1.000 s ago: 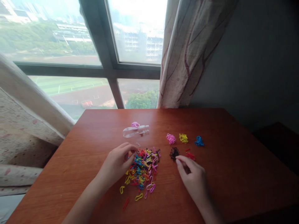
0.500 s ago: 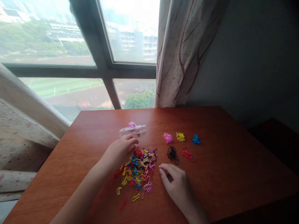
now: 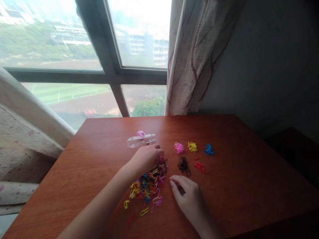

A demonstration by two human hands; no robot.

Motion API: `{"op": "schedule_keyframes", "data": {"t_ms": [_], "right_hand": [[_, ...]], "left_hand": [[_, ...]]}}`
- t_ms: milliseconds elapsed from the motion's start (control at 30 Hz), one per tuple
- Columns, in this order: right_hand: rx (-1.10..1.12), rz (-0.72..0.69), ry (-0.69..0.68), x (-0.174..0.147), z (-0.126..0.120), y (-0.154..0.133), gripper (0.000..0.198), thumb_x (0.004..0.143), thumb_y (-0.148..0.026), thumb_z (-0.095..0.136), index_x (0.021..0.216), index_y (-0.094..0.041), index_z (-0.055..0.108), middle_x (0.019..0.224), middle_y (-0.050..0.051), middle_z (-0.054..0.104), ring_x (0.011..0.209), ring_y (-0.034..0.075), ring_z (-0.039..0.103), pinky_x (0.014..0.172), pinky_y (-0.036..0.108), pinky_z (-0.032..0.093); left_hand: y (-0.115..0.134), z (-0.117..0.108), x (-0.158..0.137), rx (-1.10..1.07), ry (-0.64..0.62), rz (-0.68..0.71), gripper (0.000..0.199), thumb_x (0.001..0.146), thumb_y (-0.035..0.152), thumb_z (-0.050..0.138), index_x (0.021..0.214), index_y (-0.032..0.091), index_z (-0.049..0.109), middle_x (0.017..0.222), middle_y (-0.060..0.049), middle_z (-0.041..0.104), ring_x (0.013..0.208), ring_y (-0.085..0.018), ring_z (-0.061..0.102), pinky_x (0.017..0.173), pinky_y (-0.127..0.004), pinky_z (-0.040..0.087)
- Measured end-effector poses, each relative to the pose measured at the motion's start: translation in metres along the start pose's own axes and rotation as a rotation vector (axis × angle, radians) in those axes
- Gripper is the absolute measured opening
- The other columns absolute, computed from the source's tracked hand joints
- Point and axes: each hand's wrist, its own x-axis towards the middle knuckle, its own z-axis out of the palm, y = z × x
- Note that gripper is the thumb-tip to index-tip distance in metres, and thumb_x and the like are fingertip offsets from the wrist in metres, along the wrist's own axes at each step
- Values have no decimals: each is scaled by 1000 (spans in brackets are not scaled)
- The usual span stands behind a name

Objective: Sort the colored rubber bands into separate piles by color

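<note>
My left hand (image 3: 151, 156) reaches over the far edge of a mixed heap of coloured rubber bands (image 3: 147, 186), its fingers pinched together. A small pale rubber band shows at those fingertips in the earlier view; now they mostly hide it. My right hand (image 3: 186, 191) rests on the table to the right of the heap, loosely curled, thumb near forefinger, with nothing visible in it. Beyond it lie separate little piles: pink bands (image 3: 178, 148), yellow bands (image 3: 192, 146), blue bands (image 3: 208, 149), black bands (image 3: 183, 166) and red bands (image 3: 200, 166).
A clear plastic container (image 3: 137, 142) lies on its side behind the heap, with a pink-purple item (image 3: 141, 133) by it. Loose yellow and red bands lie near the front. The wooden table (image 3: 239, 179) meets a window and curtains (image 3: 199, 56) at the back.
My left hand has moved to the right, from the heap's far left side to its far right side. My right hand and the sorted piles have stayed put.
</note>
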Motion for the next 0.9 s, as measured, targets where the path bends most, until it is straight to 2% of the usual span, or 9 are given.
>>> {"op": "schedule_keyframes", "data": {"t_ms": [233,333,467,700,900], "right_hand": [[-2,-3,4,1,-1,0,19,94,-18,51,93,-20,70,82,4,74,71,18,68,67,25,52],[6,-15,5,1,-1,0,19,93,-18,51,92,-21,70,82,4,74,69,17,68,66,25,52],[22,-18,14,1,0,2,19,93,-18,52,93,-21,70,83,4,74,72,17,69,67,25,52],[29,-21,23,1,0,2,19,93,-18,51,93,-20,70,85,4,75,74,18,71,69,26,53],[16,-38,28,1,0,3,20,93,-18,51,94,-21,70,86,4,75,75,18,71,70,26,54]], "left_hand": [[4,3,3,-5,21,12,13,90,20,58,81,17,67,89,-7,66,79,-21,65,67,-29,48],[9,-4,6,-23,60,-12,13,91,24,58,84,17,66,92,-7,66,81,-21,65,69,-30,48],[20,-9,24,-41,129,-58,13,91,18,54,88,18,67,97,-7,67,86,-22,64,73,-31,49],[24,6,65,-65,203,-120,16,89,16,53,90,19,68,90,-7,70,84,-22,66,73,-31,49],[20,13,72,-142,189,-89,15,84,15,58,91,19,71,86,-6,72,79,-22,67,71,-29,50]]}}
